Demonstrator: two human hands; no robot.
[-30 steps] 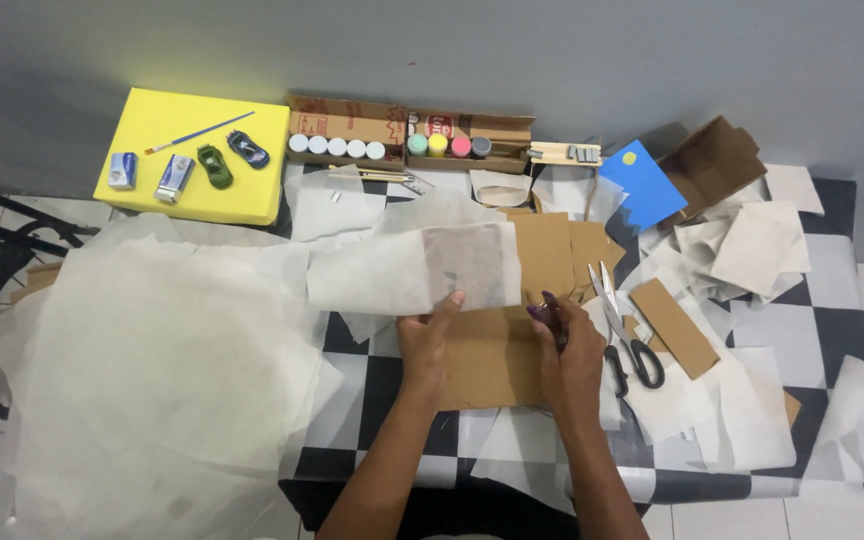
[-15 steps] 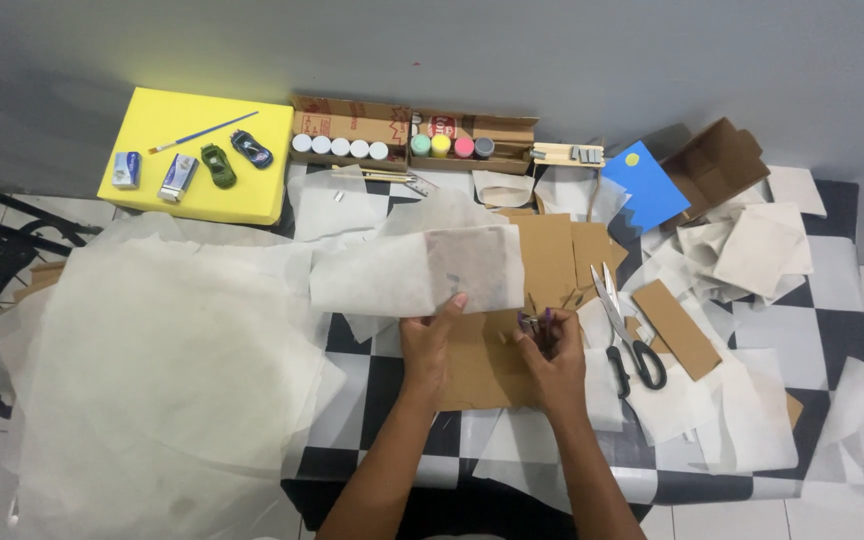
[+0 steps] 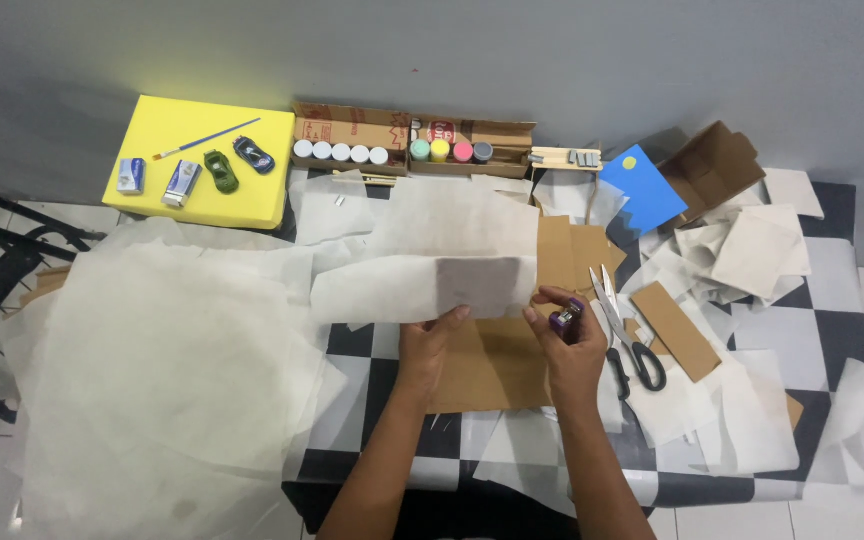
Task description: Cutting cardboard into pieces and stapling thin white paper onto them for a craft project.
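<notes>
My left hand (image 3: 430,340) rests with its fingertips on the lower edge of a strip of thin translucent paper (image 3: 392,287) that lies across a brown cardboard sheet (image 3: 492,360). A darker grey patch (image 3: 479,283) shows at the strip's right end. My right hand (image 3: 567,345) holds a small purple-capped glue stick (image 3: 566,318) just right of that patch, fingertips near the paper's corner. Black-handled scissors (image 3: 627,335) lie right beside my right hand.
A yellow board (image 3: 202,165) at the back left carries a paintbrush, two toy cars and two small tubes. Cardboard trays hold white pots (image 3: 340,152) and coloured paint pots (image 3: 450,151). A blue card (image 3: 642,190), an open cardboard box (image 3: 714,165), cardboard strips and paper scraps lie right; large tissue sheets (image 3: 162,380) left.
My right hand has moved left and up from beside the scissors to the paper's right end, bringing the glue stick with it. My left hand stays on the paper's lower edge.
</notes>
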